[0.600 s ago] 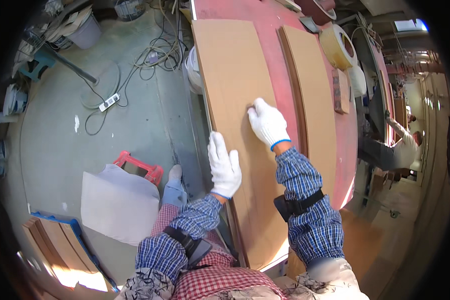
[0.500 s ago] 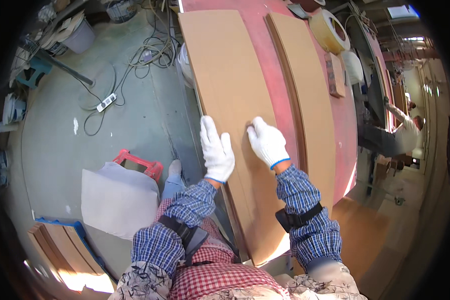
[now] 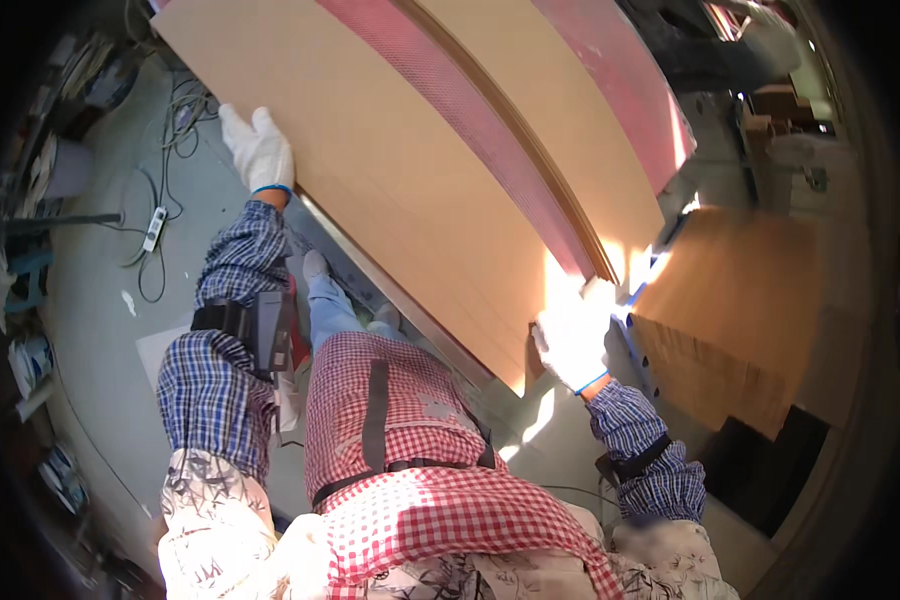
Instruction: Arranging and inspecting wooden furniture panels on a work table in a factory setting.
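At upper L, L grip (image 3: 260, 152), fingers spread, at edge of tan board (image 3: 370, 170); ctr-R, R grip (image 3: 576, 342) nr its end, can't tell if closed.

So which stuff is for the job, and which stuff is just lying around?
Probably for the job:
- near brown panel, left hand at its edge, right hand by its lower end
- pink-topped table under it
- second brown panel alongside, perhaps

Seemingly just lying about:
- white power strip on the floor
- pale bucket at far left
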The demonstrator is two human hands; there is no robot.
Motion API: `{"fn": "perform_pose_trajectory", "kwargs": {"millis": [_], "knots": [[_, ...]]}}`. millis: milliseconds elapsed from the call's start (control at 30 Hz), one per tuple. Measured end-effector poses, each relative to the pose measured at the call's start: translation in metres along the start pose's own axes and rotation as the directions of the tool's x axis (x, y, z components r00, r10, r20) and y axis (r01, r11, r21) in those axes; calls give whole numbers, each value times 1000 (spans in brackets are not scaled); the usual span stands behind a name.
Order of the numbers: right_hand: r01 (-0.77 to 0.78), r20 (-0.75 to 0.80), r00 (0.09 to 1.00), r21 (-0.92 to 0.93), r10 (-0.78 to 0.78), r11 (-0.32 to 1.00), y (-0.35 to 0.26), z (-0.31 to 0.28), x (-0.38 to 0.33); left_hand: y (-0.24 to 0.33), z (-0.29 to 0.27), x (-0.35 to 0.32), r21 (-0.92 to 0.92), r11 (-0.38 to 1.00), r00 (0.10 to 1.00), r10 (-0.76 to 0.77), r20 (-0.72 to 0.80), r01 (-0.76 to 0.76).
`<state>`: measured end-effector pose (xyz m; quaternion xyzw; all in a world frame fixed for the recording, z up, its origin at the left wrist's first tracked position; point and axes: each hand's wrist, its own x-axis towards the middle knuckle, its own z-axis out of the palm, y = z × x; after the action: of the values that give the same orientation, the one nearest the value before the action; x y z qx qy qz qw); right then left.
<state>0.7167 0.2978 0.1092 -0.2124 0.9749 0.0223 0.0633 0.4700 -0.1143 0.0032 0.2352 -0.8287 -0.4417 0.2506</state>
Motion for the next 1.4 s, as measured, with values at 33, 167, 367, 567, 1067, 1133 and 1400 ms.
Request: {"fn": "perform_pose_trajectory", "kwargs": {"millis": [33,167,367,567,1067,1133,1400], "knots": [[-25,-65,998,37,27,999,4,16,-26,-1,-1,-4,-10,1000,999,13,31,-13],[-275,514,789,-196,337,941,18,37,-103,-2,-2,-19,-43,998,996,-49,77,52],[-354,152,935,350,320,867,-30,18,-82,-25,-5,-13,-38,999,998,-36,44,38],[-235,33,971,290,235,928,-32,29,-73,-29,-4,-5,-26,998,997,-52,64,54],[-252,29,965,380,261,890,-28,33,-72,-21,-9,-10,21,998,996,-59,62,58],[-234,27,970,373,241,898,-29,31,-70,-22,-11,-7,16,998,997,-54,60,53],[-192,21,980,310,195,931,-30,40,-69,-18,-11,-9,17,999,997,-52,64,51]]}}
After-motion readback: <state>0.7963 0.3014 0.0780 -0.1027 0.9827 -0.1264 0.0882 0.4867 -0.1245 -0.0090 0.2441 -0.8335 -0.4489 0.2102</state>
